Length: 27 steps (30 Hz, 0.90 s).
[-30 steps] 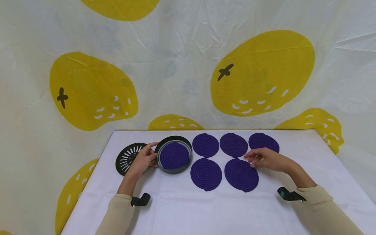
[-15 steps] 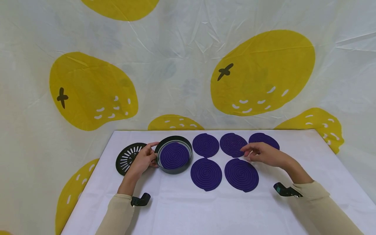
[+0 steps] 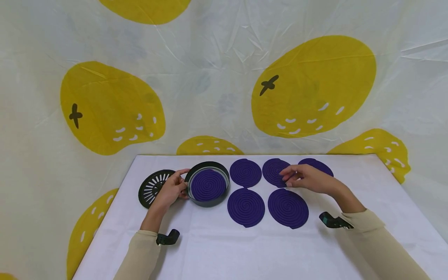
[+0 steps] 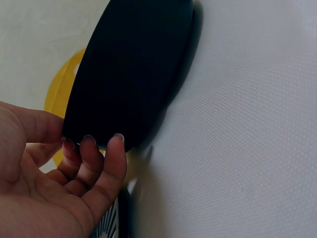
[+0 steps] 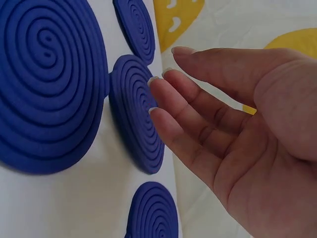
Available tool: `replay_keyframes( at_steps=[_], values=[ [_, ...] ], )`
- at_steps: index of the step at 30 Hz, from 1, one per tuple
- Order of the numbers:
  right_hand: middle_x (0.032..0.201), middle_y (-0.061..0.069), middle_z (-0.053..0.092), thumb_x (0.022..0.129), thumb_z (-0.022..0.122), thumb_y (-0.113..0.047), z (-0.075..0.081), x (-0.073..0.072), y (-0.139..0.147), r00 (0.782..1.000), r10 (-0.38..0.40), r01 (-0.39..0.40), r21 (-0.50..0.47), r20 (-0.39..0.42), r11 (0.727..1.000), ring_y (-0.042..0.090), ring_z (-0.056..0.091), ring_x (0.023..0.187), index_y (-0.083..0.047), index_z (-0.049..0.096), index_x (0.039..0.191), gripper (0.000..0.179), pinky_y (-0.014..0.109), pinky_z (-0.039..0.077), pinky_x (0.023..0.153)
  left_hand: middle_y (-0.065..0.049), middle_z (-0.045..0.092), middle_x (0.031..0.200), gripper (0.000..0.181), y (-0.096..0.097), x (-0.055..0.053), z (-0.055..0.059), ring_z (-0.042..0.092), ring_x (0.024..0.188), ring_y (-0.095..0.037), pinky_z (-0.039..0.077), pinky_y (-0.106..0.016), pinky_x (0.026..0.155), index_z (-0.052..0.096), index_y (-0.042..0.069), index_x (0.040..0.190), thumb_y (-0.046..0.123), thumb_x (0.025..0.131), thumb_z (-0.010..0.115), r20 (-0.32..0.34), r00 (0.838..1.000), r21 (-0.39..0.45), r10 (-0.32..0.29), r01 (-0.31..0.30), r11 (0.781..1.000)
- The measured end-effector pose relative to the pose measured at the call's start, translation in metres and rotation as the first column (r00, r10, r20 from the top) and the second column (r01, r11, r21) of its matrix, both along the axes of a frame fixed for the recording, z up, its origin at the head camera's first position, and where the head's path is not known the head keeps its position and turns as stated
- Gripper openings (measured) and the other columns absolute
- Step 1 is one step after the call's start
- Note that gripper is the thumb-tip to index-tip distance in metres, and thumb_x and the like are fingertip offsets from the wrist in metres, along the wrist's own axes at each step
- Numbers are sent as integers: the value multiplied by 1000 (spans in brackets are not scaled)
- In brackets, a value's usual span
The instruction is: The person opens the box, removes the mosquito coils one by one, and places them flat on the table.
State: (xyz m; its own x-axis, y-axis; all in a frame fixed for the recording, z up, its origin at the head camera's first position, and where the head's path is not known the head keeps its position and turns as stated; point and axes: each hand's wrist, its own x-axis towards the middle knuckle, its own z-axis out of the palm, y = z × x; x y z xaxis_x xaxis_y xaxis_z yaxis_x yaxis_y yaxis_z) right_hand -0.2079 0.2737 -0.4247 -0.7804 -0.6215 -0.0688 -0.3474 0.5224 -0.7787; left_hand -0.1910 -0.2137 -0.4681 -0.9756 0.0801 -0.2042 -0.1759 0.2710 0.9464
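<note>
My left hand (image 3: pixel 169 194) grips the left rim of a round dark holder (image 3: pixel 207 203), its thumb at the edge and fingertips against the wall in the left wrist view. A purple mosquito coil (image 3: pixel 208 185) lies flat in the holder. My right hand (image 3: pixel 303 179) hovers over the right part of the back middle mosquito coil (image 3: pixel 273 171), palm empty. In the right wrist view its thumb and fingers are loosely bent and apart, fingertips close to that coil (image 5: pixel 133 109).
Beside the holder lies a black slotted lid (image 3: pixel 141 194), partly behind my left hand. More coils lie flat: back left (image 3: pixel 245 172), back right (image 3: pixel 318 166), front left (image 3: pixel 246 207) and front right (image 3: pixel 288 208). A patterned cloth (image 3: pixel 210 97) hangs behind the white table (image 3: pixel 245 252).
My right hand has moved left and away from me, from beside the front right coil to over the back middle one. My left hand keeps its grip on the holder.
</note>
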Motion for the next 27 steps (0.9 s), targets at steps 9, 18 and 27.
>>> replay_keyframes(
  at_steps=[9, 18, 27],
  values=[
    [118, 22, 67, 97, 68, -9, 3, -6, -14, 999, 9, -7, -52, 45, 999, 31, 67, 106, 5, 60, 132, 38, 24, 58, 87, -6, 44, 89, 55, 1, 0, 5, 53, 76, -22, 61, -41, 68, 44, 7, 151, -4, 98, 52, 15, 1000, 3, -10, 10, 1000],
    [120, 24, 66, 98, 67, -8, 7, -12, -36, 997, 21, -15, -71, 74, 997, 35, 63, 113, 1, 62, 130, 34, 23, 57, 88, -5, 45, 90, 54, 0, 0, -4, 54, 75, -20, 61, -38, 66, 45, 11, 151, -1, 99, 54, -20, 1000, -7, -6, 5, 1000],
    [114, 17, 67, 96, 67, -2, 8, -19, -59, 996, 77, -72, -104, 41, 992, 33, 66, 107, 5, 63, 127, 32, 32, 56, 94, -6, 46, 89, 53, -2, -1, -6, 54, 74, -20, 61, -35, 65, 46, 12, 150, -2, 99, 53, -27, 1000, -5, -11, 11, 1000]
  ],
)
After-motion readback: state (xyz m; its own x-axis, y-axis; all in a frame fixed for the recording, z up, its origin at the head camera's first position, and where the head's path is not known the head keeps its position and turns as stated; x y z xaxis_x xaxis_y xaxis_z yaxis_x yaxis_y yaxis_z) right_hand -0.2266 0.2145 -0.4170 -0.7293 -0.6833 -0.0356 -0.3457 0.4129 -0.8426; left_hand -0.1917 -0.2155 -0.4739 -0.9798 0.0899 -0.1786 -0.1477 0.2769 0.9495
